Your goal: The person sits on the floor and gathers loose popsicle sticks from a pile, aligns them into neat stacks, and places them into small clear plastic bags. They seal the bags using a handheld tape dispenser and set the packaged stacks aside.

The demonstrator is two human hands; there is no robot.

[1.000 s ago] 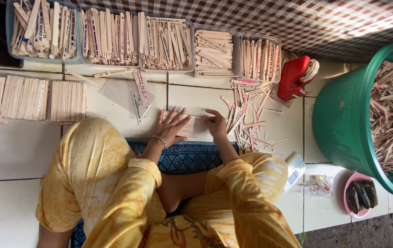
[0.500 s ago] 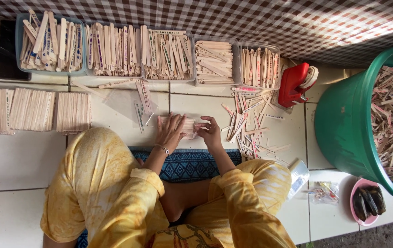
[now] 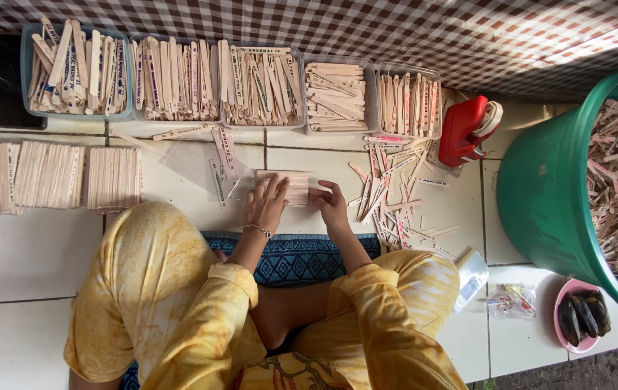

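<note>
I sit cross-legged on a white tiled floor in yellow clothes. A flat row of wooden ice-cream sticks (image 3: 291,182) lies on the tile in front of me, inside clear plastic wrap. My left hand (image 3: 265,204) rests spread on the row's left part. My right hand (image 3: 331,203) presses with curled fingers at the row's right end. A scatter of loose sticks (image 3: 394,193) lies just right of my right hand.
Clear tubs of sorted sticks (image 3: 260,85) line the far wall under a checked cloth. Wrapped stick bundles (image 3: 50,175) lie at left. A red tape dispenser (image 3: 468,130) and a green bucket (image 3: 544,195) of sticks stand right, with a pink bowl (image 3: 582,315).
The view has drifted slightly. Both hands have closed in on the row of sticks, the right hand now at its end; the row has shifted a little.
</note>
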